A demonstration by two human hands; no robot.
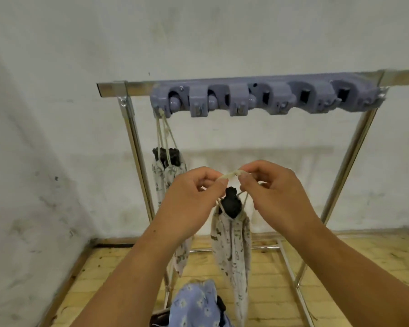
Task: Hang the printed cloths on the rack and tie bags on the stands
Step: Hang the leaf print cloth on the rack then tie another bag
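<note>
Our left hand (191, 192) and right hand (279, 194) meet in front of the rack (137, 142). The fingers (213, 182) of both are curled narrow, each thumb and forefinger pinching one end of a short stretch of pale cord (229, 175) held between them. Straight below the fingers hangs the bag (232, 251), a cream printed pouch with a dark gathered neck. Its strings rise to our pinch and its tail drops far beneath our wrists. Up and to the left of the left fingers, more printed cloth (167, 182) with dark gathered tops hangs by strings from the left end of the grey holder (265, 97); we cannot tell whether it is one bag or two pressed together. The holder runs along the rack's top bar, well above the fingers. Far below them, between our forearms, a blue flowered cloth (194, 303) lies bunched over something dark on the wooden worktop (352, 267).
</note>
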